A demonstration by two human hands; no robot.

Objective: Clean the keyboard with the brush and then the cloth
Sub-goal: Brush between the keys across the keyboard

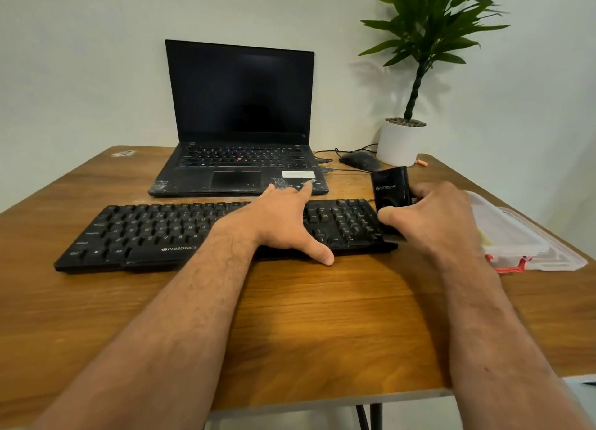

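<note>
A black keyboard [145, 233] lies across the middle of the wooden table [290, 316]. My left hand [283, 220] rests flat on the keyboard's right half, fingers straight and spread, thumb over the front edge. My right hand [435, 217] grips a glossy black pouch-like object [390, 188] upright at the keyboard's right end, thumb in front and fingers behind it. No brush bristles and no cloth can be made out.
An open black laptop [238, 171] stands behind the keyboard. A wired mouse [359, 160] and a white potted plant [401, 141] sit at the back right. A clear plastic box with a red clasp [522, 246] lies by the right edge.
</note>
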